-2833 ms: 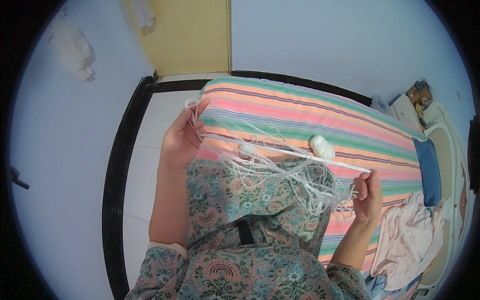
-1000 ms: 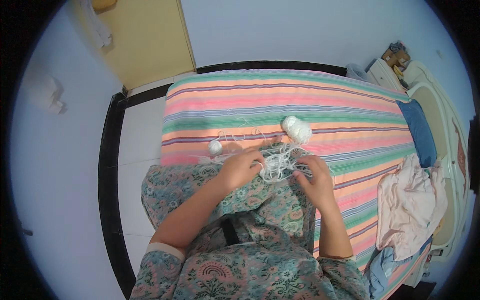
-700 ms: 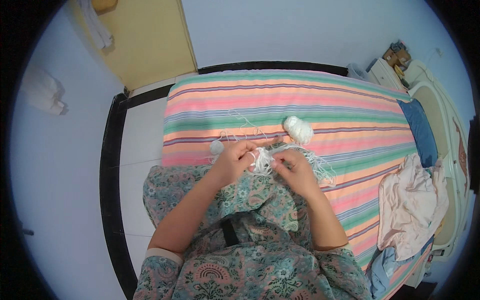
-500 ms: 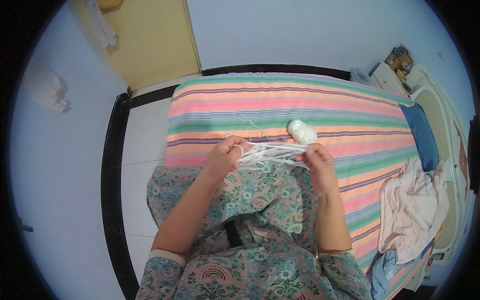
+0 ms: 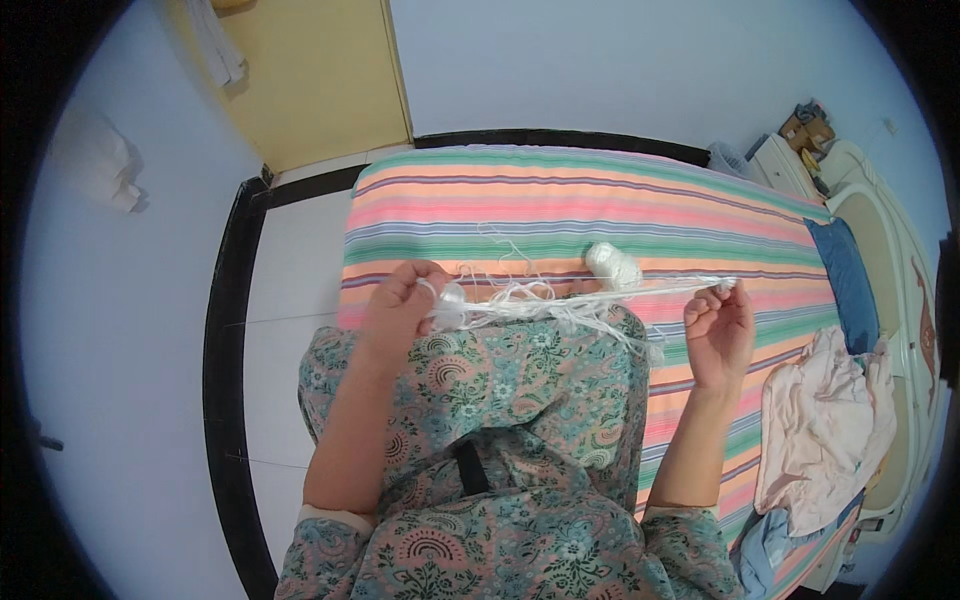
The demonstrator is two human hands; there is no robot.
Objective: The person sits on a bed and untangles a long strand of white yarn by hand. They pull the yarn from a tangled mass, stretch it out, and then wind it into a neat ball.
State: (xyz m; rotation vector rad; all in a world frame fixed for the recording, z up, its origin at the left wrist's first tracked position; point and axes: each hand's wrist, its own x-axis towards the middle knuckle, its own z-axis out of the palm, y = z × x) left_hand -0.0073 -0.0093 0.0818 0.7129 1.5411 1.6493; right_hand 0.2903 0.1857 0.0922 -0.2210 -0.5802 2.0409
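Note:
White yarn (image 5: 525, 297) runs in tangled strands between my two hands, above my lap. My left hand (image 5: 405, 300) is closed on one end of the bundle, with a strand looped about the fingers and a small white clump beside them. Out to the right, my right hand (image 5: 722, 325) pinches several strands and holds them taut. Loose loops hang under the stretched strands near my right knee. A white ball of yarn (image 5: 612, 264) lies on the bed just behind the strands, and a thin loose strand curls on the cover left of it.
I sit at a bed with a striped cover (image 5: 560, 215). At the right lie a pale pink garment (image 5: 815, 420), a blue pillow (image 5: 845, 280) and the headboard (image 5: 890, 250). A white bedside cabinet (image 5: 782, 165) stands at the far right corner, a yellow door (image 5: 310, 80) at the far left.
My right hand has moved right, drawing several strands out long and taut. My left hand has shifted slightly left. Part of the bundle now droops between them.

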